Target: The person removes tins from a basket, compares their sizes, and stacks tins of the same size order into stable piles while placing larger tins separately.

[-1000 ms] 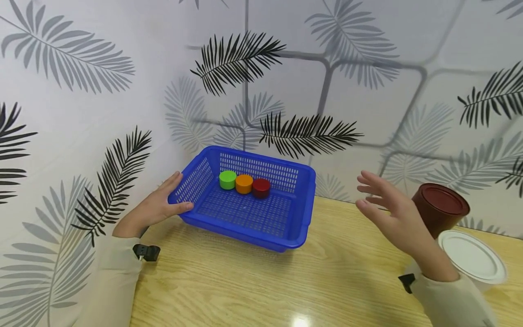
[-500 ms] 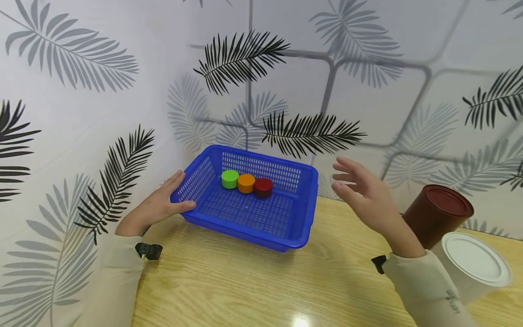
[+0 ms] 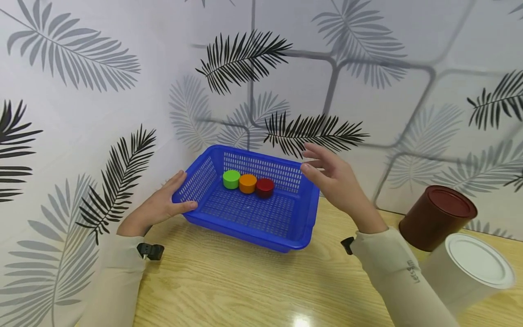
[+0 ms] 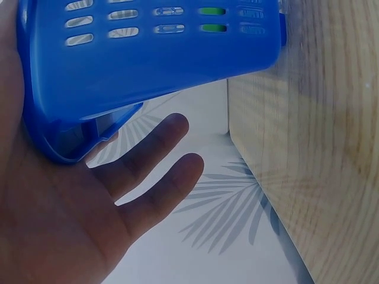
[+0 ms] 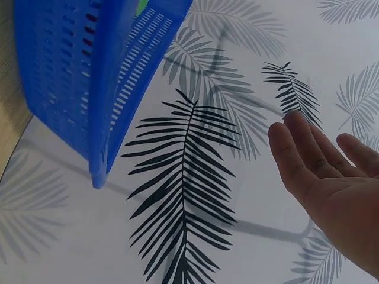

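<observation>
A blue plastic basket point(image 3: 245, 234) with slotted walls stands on the table. Along its back wall sit three small round pieces side by side: green point(image 3: 231, 180), orange point(image 3: 247, 184) and dark red point(image 3: 264, 188). My left hand point(image 3: 157, 210) rests against the basket's left end, thumb at the near rim. The left wrist view shows the palm at the rim and straight, spread fingers point(image 4: 169, 186) outside the wall. My right hand point(image 3: 336, 182) is raised by the basket's right end, fingers loosely bent around nothing. In the right wrist view a gap separates it from the basket.
To the right stand a dark brown canister point(image 3: 435, 218) and a white canister point(image 3: 466, 268) with a pale lid, both close to my right sleeve. Behind the wooden table point(image 3: 229, 281) rises a wall point(image 3: 367, 109) with a leaf pattern.
My right hand has moved left and up, from beside the brown canister to the basket's right end. The left hand keeps its place on the basket; the pieces have stayed put inside.
</observation>
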`<state>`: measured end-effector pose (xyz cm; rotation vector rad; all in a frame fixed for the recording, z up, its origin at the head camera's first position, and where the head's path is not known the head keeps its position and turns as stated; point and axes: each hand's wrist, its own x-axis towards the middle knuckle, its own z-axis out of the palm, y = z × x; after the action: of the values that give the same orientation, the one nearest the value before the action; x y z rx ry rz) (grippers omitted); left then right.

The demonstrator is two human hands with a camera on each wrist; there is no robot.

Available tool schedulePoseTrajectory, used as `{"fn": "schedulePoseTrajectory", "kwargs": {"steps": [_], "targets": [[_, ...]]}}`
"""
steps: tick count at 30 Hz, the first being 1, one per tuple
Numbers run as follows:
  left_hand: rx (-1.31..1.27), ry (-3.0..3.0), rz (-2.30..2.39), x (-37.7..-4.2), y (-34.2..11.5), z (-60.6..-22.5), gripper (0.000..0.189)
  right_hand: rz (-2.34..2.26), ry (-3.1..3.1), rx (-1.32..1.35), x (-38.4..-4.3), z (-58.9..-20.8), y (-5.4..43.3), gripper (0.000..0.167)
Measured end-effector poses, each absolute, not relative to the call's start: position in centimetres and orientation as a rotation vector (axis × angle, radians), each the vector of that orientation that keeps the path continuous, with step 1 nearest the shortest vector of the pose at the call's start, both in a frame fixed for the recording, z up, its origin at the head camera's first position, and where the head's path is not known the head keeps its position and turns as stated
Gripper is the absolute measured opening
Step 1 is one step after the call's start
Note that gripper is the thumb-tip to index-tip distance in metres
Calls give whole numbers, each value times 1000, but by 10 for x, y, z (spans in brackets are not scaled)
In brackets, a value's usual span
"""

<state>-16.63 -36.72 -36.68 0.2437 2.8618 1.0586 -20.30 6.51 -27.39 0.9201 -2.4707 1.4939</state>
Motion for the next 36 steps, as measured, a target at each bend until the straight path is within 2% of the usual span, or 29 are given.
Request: {"fn": "schedulePoseTrajectory", "kwargs": {"steps": [7, 17, 36], "targets": [[236, 2868, 1049, -165, -366, -367, 109, 1529, -2417, 951, -211, -267, 35, 53], [241, 2868, 1053, -165, -367, -366, 109, 1655, -2429, 923, -229, -276, 2, 53], [249, 2872, 1063, -166, -370, -369, 108, 1690, -2615, 666, -277, -306, -42, 53]]}}
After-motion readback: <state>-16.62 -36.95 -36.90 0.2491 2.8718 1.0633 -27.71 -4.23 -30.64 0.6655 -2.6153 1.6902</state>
